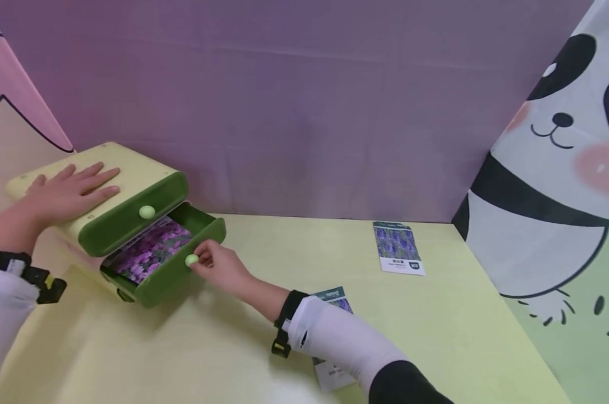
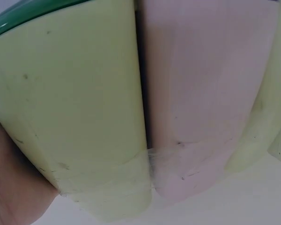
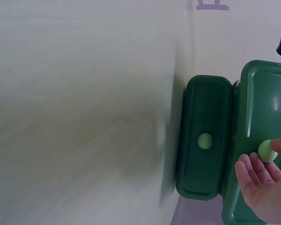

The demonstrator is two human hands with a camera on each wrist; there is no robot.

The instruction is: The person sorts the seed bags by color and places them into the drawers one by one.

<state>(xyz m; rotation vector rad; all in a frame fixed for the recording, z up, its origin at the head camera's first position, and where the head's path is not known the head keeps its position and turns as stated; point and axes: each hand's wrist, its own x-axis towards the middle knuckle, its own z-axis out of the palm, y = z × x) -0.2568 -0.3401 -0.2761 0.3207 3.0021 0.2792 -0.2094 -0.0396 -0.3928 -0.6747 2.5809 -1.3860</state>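
Left hand (image 1: 69, 191), fingers straight and spread, lies flat on the cream top of the two-drawer desktop organiser (image 1: 128, 168), which sits at 9 o'clock on the pale yellow table (image 1: 436, 336). Upper drawer (image 1: 133, 216) is closed; its contents are hidden. Lower drawer (image 1: 170, 269) is pulled partly out and holds one seed packet (image 1: 150, 249) printed with purple flowers, lying flat. Right hand (image 1: 218, 264) pinches the pale green knob (image 1: 191, 260) of the lower drawer between thumb and fingertips. A second seed packet (image 1: 397, 247) lies at 1 o'clock, well apart from the organiser; a third packet (image 1: 335, 297) lies half hidden under the right sleeve.

Risk, as judged: the packet's raised far edge may catch under the upper drawer and buckle if the lower drawer slides in; should the bracing left hand lift, the light organiser may skid along the table.
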